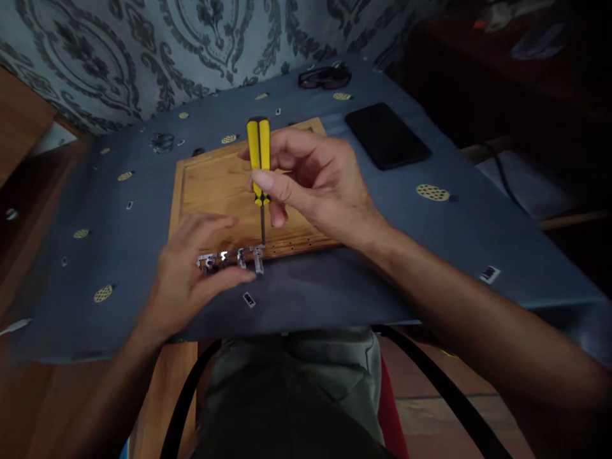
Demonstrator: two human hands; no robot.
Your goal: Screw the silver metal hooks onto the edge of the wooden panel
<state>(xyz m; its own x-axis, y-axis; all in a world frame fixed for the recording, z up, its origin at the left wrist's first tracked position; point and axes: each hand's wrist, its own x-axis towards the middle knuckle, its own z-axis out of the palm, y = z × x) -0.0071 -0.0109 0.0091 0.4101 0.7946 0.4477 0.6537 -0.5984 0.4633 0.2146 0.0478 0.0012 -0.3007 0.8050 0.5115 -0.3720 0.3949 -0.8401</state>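
— Screwdriver [259, 159], yellow and black, that is what I see first from the head camera. The right hand [315, 182] holds it upright, fingers closed around the handle, thumb across the front.

— And the tip?

— The thin shaft goes straight down to a row of small metal brackets [233, 259]. They sit at the near edge of the wooden board [210, 185], and the tip meets the bracket at the right end of the row. If it is really inside a screw, I cannot tell; the picture is dim and a little blurred there.

— What does the other hand do?

— The left hand [191, 280] lies flat over the left part of the brackets. The fingers are spread and loose, not clamped; the thumb rests on the blue cloth [119, 255] just below the row.

— So the two hands are apart?

— Near, but not touching. The right one is higher, above the board.

— Anything else on the table?

— A black phone [386, 135] lies beyond the board on the right, well apart from the hands. Dark glasses [325, 76] are at the far edge, near the patterned wall [143, 51]. A small dark tag [248, 299] lies on the cloth just beside the left thumb.
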